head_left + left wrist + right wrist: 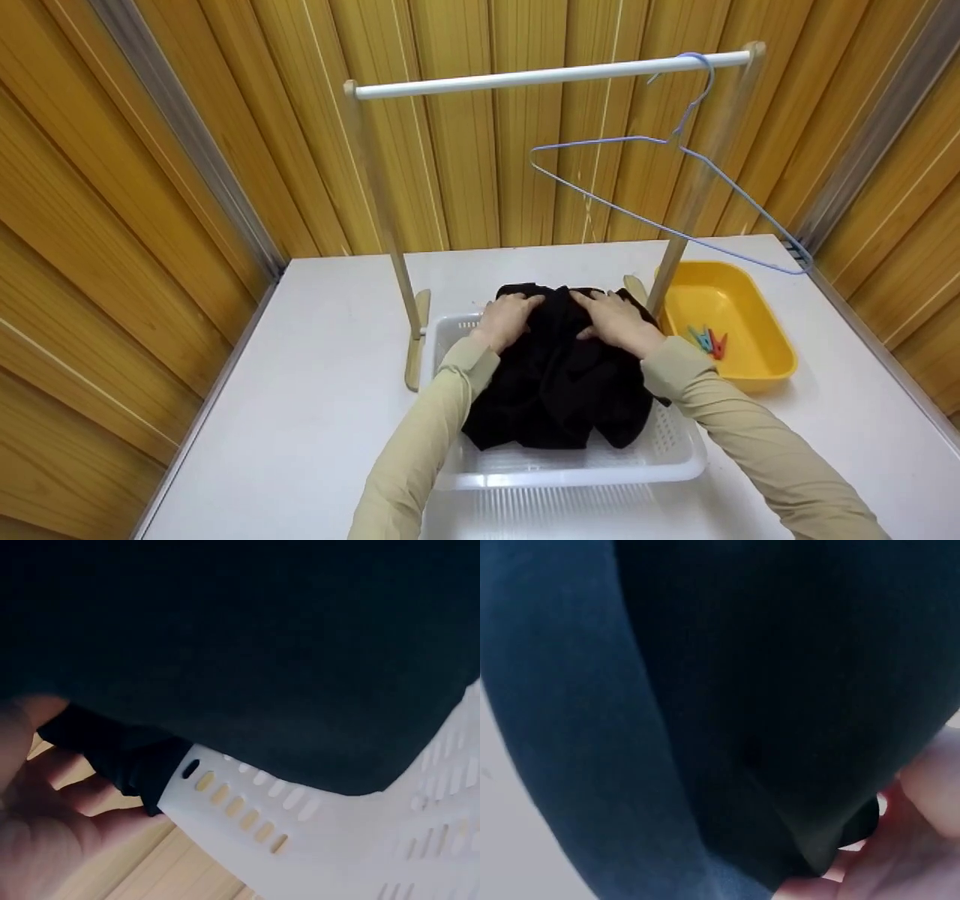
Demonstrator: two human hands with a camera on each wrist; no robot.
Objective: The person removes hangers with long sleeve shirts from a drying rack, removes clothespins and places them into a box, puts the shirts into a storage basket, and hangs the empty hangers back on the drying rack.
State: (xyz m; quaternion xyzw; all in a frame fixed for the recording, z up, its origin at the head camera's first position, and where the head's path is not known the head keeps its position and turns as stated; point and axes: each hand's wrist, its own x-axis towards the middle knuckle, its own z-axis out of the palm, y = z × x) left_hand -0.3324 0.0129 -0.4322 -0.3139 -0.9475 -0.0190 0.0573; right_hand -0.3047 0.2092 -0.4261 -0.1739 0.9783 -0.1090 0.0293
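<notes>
A black cloth garment (559,394) lies bunched in a white plastic basket (570,478) in front of me. My left hand (506,321) holds its far left part. In the left wrist view, the thumb and fingers (112,829) have a fold of the cloth between them, beside the basket's slotted wall (217,829). On the far right part, my right hand (616,322) grips the garment too. The right wrist view has cloth between that thumb and fingers (821,889), with dark fabric filling most of the picture. The garment's shape is hidden in its folds.
A rack with a white bar (525,79) and wooden posts stands behind the basket. From the bar's right end hangs a blue wire hanger (675,137). At the right, a yellow tray (739,307) holds several clothespins (718,346). Wood-patterned walls (450,172) enclose the white table (315,360).
</notes>
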